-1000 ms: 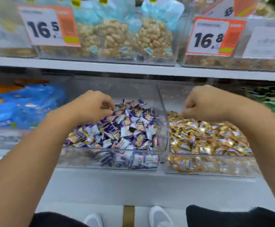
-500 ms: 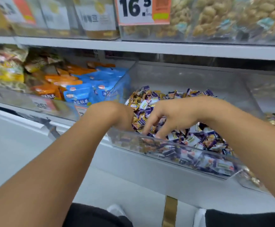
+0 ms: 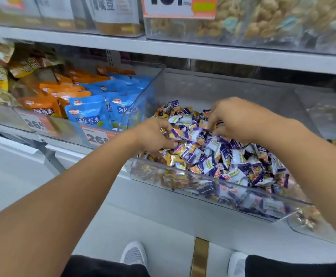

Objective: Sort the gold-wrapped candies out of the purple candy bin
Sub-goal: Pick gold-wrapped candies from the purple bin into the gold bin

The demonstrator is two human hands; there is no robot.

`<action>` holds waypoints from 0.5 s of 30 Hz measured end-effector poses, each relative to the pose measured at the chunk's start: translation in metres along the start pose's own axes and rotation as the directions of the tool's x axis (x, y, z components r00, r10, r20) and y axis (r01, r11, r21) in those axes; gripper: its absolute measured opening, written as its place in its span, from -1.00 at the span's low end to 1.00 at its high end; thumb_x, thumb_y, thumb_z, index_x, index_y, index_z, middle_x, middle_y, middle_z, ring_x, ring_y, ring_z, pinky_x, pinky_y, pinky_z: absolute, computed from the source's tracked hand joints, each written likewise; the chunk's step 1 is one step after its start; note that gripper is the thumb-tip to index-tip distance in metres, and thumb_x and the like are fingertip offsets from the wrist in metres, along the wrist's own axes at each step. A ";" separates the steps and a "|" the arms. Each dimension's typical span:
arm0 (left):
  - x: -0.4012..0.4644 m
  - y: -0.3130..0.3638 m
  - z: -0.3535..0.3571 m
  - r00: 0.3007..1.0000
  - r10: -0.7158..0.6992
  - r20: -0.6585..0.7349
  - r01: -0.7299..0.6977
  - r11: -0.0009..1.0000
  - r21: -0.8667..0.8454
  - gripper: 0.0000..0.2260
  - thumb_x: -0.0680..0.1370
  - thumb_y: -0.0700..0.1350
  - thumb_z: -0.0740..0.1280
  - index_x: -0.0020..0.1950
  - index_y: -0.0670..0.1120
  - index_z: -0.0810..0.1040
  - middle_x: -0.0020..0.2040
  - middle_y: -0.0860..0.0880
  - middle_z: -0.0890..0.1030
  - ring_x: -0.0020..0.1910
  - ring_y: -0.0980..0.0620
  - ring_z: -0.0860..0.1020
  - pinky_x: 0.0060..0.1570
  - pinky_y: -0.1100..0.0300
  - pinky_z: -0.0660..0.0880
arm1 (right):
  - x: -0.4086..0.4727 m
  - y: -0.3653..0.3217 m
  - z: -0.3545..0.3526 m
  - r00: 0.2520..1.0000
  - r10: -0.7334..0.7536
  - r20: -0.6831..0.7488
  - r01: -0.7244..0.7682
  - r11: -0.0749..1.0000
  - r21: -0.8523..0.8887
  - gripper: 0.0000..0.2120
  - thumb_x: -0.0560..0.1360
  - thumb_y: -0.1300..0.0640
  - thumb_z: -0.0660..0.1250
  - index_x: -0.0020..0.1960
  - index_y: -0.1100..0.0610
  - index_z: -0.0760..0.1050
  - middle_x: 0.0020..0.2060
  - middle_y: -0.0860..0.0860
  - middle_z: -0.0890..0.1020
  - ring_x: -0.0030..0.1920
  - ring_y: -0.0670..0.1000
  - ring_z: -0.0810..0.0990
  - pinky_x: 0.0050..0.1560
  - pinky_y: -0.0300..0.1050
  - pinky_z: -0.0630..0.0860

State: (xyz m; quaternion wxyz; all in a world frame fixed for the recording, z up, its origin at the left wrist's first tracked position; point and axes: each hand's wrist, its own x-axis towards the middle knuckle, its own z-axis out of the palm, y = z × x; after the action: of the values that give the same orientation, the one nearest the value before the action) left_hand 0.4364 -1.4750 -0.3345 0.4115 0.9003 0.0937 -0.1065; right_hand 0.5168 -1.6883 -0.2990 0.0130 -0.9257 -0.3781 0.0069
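**Both hands deep in the purple candy bin**

Since a moment ago the right hand (image 3: 236, 118) has shifted toward the back of the heap, and the left hand (image 3: 154, 135) has come forward over the candies from the bin's left edge.

Grey shelf (image 3: 183, 49) runs across above, carrying clear tubs of nuts. Below it sits the clear plastic bin (image 3: 203, 181), heaped with purple-and-white candies (image 3: 234, 156). Left of the bin, a neighbouring tub holds blue packets (image 3: 92, 114) and orange packets (image 3: 43, 105).

Gold-wrapped candies (image 3: 175, 158) lie mixed into the heap, mostly at its front left corner just below the left hand and along the back edge. Left hand rests on the heap with fingers curled, pinching wrappers. Right hand's fingers curl down into the candies; whether they hold one, I cannot tell.
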 end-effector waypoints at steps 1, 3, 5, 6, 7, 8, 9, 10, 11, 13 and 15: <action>0.002 0.001 -0.002 1.000 0.003 -0.014 -0.004 0.999 -0.048 -0.80 0.51 -0.11 0.48 0.07 -0.03 0.53 -0.16 0.05 0.48 -0.39 0.10 0.51 -0.49 0.33 0.46 | -0.002 -0.003 -0.003 0.997 -0.031 -0.067 0.032 0.999 0.010 -0.88 0.49 0.04 0.47 0.02 -0.05 0.69 0.06 -0.05 0.65 0.09 0.04 0.60 0.11 0.07 0.55; 0.002 0.008 -0.013 1.000 0.002 0.020 0.001 0.985 -0.170 -0.79 0.53 -0.06 0.45 0.15 0.01 0.57 -0.04 0.00 0.57 -0.22 0.08 0.55 -0.26 0.27 0.56 | -0.006 -0.022 -0.013 0.970 -0.144 -0.197 0.173 0.976 0.136 -0.81 0.50 0.02 0.44 0.10 -0.07 0.68 0.09 -0.07 0.65 0.12 0.00 0.59 0.18 0.00 0.50; -0.001 0.014 -0.027 0.997 0.056 0.054 -0.052 0.996 -0.074 -0.69 0.50 -0.03 0.45 0.23 0.07 0.54 0.08 -0.05 0.62 -0.08 0.04 0.58 -0.01 0.09 0.60 | -0.004 -0.046 -0.017 0.941 -0.258 -0.217 0.311 0.913 0.265 -0.78 0.48 0.07 0.45 0.12 -0.07 0.68 0.05 -0.11 0.69 0.10 -0.06 0.61 0.19 -0.07 0.48; -0.004 0.018 -0.035 0.994 0.104 0.040 -0.108 0.986 0.126 -0.64 0.47 -0.04 0.43 0.26 0.09 0.52 0.13 -0.06 0.63 -0.02 0.01 0.58 0.05 0.06 0.56 | 0.000 -0.056 -0.015 0.935 -0.311 -0.170 0.349 0.892 0.288 -0.77 0.48 0.08 0.45 0.13 -0.07 0.68 0.05 -0.13 0.70 0.09 -0.08 0.62 0.19 -0.09 0.48; -0.007 0.022 -0.043 0.986 0.165 0.000 -0.156 0.933 0.325 -0.63 0.49 -0.09 0.39 0.30 0.08 0.50 0.17 -0.05 0.63 0.05 -0.01 0.57 0.09 0.09 0.52 | 0.005 -0.064 -0.012 0.928 -0.357 -0.104 0.371 0.878 0.301 -0.76 0.49 0.06 0.46 0.15 -0.09 0.67 0.06 -0.15 0.69 0.10 -0.09 0.61 0.19 -0.09 0.48; -0.010 0.026 -0.050 0.966 0.253 -0.059 -0.195 0.856 0.478 -0.64 0.54 -0.17 0.34 0.32 0.06 0.50 0.19 -0.02 0.62 0.12 0.00 0.56 0.12 0.15 0.47 | 0.013 -0.069 -0.006 0.917 -0.396 -0.044 0.390 0.869 0.306 -0.75 0.49 0.03 0.46 0.17 -0.10 0.66 0.09 -0.17 0.69 0.13 -0.11 0.61 0.21 -0.08 0.48; -0.013 0.029 -0.056 0.934 0.342 -0.103 -0.229 0.794 0.563 -0.65 0.56 -0.25 0.30 0.31 0.03 0.53 0.19 0.00 0.62 0.16 0.02 0.54 0.11 0.20 0.43 | 0.020 -0.072 0.001 0.904 -0.428 -0.006 0.408 0.857 0.316 -0.74 0.49 0.01 0.47 0.17 -0.11 0.66 0.11 -0.18 0.68 0.15 -0.12 0.60 0.22 -0.07 0.49; -0.016 0.030 -0.060 0.893 0.428 -0.141 -0.269 0.758 0.595 -0.66 0.57 -0.29 0.29 0.27 0.02 0.56 0.18 0.02 0.63 0.17 0.04 0.54 0.12 0.22 0.41 | 0.027 -0.073 0.008 0.894 -0.447 0.028 0.413 0.847 0.334 -0.73 0.49 0.01 0.47 0.19 -0.11 0.65 0.14 -0.18 0.67 0.16 -0.15 0.60 0.22 -0.08 0.49; -0.019 0.028 -0.064 0.846 0.500 -0.185 -0.300 0.733 0.611 -0.69 0.56 -0.27 0.31 0.24 0.02 0.59 0.16 0.02 0.63 0.18 0.03 0.54 0.16 0.20 0.41 | 0.033 -0.076 0.016 0.884 -0.463 0.065 0.411 0.836 0.364 -0.71 0.50 0.02 0.46 0.21 -0.10 0.64 0.15 -0.18 0.66 0.13 -0.21 0.59 0.20 -0.11 0.49; -0.020 0.014 -0.070 0.772 0.590 -0.237 -0.331 0.692 0.642 -0.73 0.56 -0.21 0.36 0.24 -0.01 0.60 0.21 0.00 0.62 0.24 -0.03 0.52 0.26 0.11 0.39 | 0.042 -0.086 0.031 0.823 -0.550 0.144 0.466 0.797 0.384 -0.70 0.54 0.03 0.40 0.27 -0.09 0.61 0.15 -0.17 0.66 0.03 -0.26 0.58 0.09 -0.18 0.51; -0.018 -0.008 -0.070 0.777 0.580 -0.246 -0.344 0.718 0.606 -0.73 0.60 -0.22 0.31 0.28 -0.05 0.58 0.35 -0.01 0.54 0.36 -0.03 0.45 0.33 0.18 0.28 | 0.048 -0.094 0.043 0.723 -0.660 0.207 0.592 0.745 0.308 -0.68 0.59 -0.01 0.32 0.33 -0.06 0.55 0.19 -0.10 0.61 0.09 -0.07 0.58 0.10 -0.05 0.51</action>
State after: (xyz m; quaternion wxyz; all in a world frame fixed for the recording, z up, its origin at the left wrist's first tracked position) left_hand 0.4252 -1.4180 -0.2908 0.1307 0.9716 -0.0870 0.1769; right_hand 0.4843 -1.5866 -0.3396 0.0590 -0.7221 -0.6639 0.1854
